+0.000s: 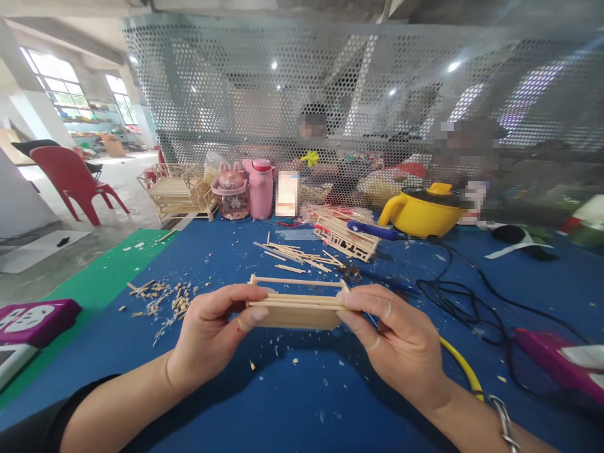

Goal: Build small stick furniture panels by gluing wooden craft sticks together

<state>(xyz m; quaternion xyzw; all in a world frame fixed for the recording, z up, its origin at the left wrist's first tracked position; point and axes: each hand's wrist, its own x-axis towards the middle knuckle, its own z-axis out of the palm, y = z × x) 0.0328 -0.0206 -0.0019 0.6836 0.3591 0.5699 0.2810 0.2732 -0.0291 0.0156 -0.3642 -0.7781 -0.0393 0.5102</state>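
Between my two hands, raised over the blue table, is a small wooden stick model (297, 316) with a flat panel facing me and a thin rail standing along its far side. My left hand (214, 324) pinches its left end between thumb and fingers. At the right end, the thumb and fingers of my right hand (399, 340) grip it the same way. Loose wooden sticks (302, 255) lie just beyond it. A second stick-built piece (346, 238) rests behind those, with the blue handle of a tool (372, 230) against it.
Wood offcuts (174, 299) lie left of my hands. A larger stick model (179, 192), a pink bottle (261, 189), a clear pink cup (231, 198) and a yellow pot (425, 212) line the back by a perforated screen (245, 94). Black cables (453, 289) tangle at right. People sit beyond.
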